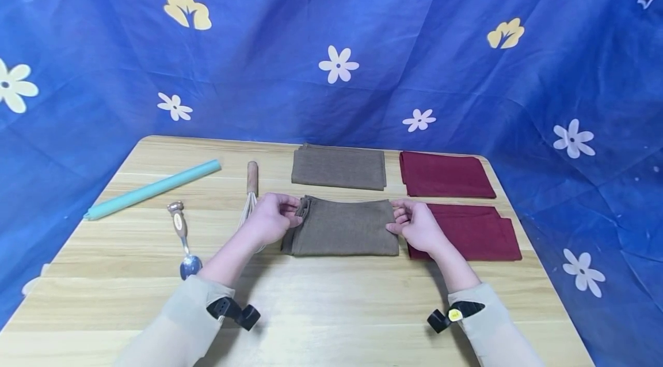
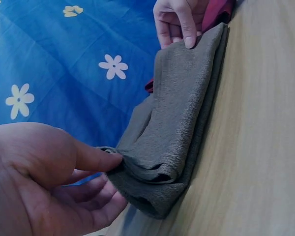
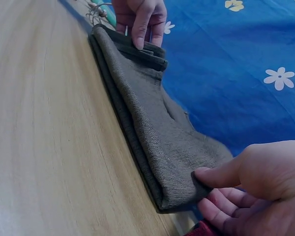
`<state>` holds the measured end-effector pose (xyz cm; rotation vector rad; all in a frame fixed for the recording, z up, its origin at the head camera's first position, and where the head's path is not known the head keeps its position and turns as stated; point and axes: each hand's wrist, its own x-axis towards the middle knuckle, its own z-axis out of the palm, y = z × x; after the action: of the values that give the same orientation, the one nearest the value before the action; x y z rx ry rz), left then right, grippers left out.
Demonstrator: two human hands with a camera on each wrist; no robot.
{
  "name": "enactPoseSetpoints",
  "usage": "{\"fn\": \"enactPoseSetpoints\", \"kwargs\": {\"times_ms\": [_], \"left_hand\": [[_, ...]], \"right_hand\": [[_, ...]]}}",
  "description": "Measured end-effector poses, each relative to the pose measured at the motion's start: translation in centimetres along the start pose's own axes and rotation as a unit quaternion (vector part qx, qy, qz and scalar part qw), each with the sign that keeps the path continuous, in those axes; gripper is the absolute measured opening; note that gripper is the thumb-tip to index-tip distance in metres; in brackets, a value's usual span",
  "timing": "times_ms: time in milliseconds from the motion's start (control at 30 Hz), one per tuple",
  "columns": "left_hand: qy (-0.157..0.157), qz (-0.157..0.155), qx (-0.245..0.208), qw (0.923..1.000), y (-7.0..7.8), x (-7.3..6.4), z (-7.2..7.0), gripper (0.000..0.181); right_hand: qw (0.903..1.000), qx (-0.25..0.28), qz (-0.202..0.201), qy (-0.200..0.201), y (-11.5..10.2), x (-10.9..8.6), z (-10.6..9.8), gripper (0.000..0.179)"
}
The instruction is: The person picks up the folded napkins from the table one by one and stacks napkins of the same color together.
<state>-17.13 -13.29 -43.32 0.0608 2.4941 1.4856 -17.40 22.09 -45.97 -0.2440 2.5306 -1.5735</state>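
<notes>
A folded grey-brown cloth [image 1: 349, 229] lies in the middle of the table, between both hands. At its left end my left hand [image 1: 274, 218] pinches the layered edge, thumb on top and fingers beneath, as the left wrist view shows. My right hand [image 1: 416, 224] pinches the opposite end near the far corner; in the right wrist view its thumb presses on the cloth [image 3: 152, 132] with fingers under it. The upper layers sag slightly between the hands. Just behind lies a second folded grey-brown cloth [image 1: 339, 167], touched by neither hand.
Two folded dark red cloths, one far [image 1: 446, 175] and one near [image 1: 473, 233], lie on the right, the near one partly behind my right hand. On the left are a whisk [image 1: 252, 180], a spoon [image 1: 184, 237] and a turquoise roll [image 1: 155, 188]. A blue curtain [image 1: 269, 85] hangs behind the table.
</notes>
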Motion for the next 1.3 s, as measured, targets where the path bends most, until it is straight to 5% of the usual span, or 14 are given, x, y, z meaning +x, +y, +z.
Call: {"fn": "enactPoseSetpoints", "kwargs": {"times_ms": [400,700,1300], "left_hand": [[-0.011,0.006,0.020,0.9997,-0.07,-0.30,-0.13,0.042],[0.003,0.018,0.035,0.9992,-0.18,-0.35,0.01,0.044],[0.006,0.020,-0.004,0.9998,0.27,-0.58,-0.46,0.047]], "right_hand": [[0.9990,0.042,0.002,-0.016,0.02,-0.26,0.00,0.054],[0.9995,0.012,0.027,-0.010,-0.20,-0.42,-0.19,0.052],[0.9957,0.078,0.042,-0.027,-0.54,-0.46,-0.59,0.022]]}}
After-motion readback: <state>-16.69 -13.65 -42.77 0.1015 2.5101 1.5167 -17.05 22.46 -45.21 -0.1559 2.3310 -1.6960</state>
